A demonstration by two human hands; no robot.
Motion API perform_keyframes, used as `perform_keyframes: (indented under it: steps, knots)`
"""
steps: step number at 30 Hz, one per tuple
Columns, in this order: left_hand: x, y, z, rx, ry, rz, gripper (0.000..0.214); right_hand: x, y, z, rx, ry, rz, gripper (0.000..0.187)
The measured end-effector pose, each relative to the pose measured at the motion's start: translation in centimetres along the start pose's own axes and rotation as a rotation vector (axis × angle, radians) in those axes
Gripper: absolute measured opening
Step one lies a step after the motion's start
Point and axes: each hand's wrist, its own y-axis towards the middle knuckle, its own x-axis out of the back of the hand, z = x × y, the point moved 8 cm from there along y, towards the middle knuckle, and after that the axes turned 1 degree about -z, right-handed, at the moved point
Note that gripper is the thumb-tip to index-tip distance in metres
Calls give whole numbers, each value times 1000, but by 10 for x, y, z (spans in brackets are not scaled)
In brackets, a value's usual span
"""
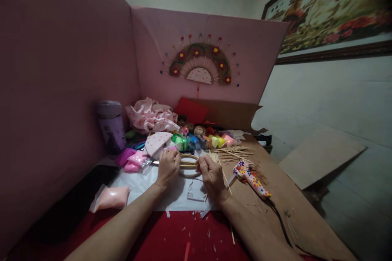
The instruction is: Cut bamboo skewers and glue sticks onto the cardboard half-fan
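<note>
My left hand [169, 166] is closed, its fingers pinched together over the white sheet. Across from it, my right hand [212, 175] is closed too, thumb against the fingers. A thin tan stick [188, 166] spans the gap between them; both its ends go into my fingers. Just behind and below it lies a round, ring-like tan object [189, 175], partly covered by my hands. Several loose bamboo sticks [235, 154] lie beyond my right hand. To its right rests a flower-patterned glue gun [251, 179] with a black cord.
Bags of coloured clay [218, 142] line the back, beside folded dotted fabric [157, 143]. A purple tumbler [112, 127] stands at the left. A pink clay packet [110, 198] lies near my left forearm. A decorated fan [200, 63] hangs on the pink board [245, 45].
</note>
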Motion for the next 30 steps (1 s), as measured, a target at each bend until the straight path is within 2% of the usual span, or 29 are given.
perform_keyframes:
  steps: [3, 7, 12, 15, 20, 23, 27, 30]
  knots:
    - [3, -1, -2, 15, 10, -3, 25, -1, 0, 2, 33, -29, 5, 33]
    - [25, 12, 7, 122, 69, -95, 16, -2, 0, 3, 58, -50, 19, 32]
    - [57, 39, 43, 447, 307, -54, 40, -3, 0, 3, 62, -46, 21, 33]
    - [61, 49, 59, 526, 428, 14, 52, -4, 0, 4, 74, -41, 23, 34]
    - [41, 55, 77, 543, 471, 139, 67, -5, 0, 9, 115, -56, 35, 34]
    - [34, 57, 82, 521, 484, 149, 67, -5, 0, 10, 120, -67, 33, 33]
    - [41, 58, 78, 514, 495, 105, 64, -4, 0, 11, 128, -75, 26, 33]
    - [52, 57, 62, 462, 462, 34, 60, 0, 1, 10, 107, -77, -13, 34]
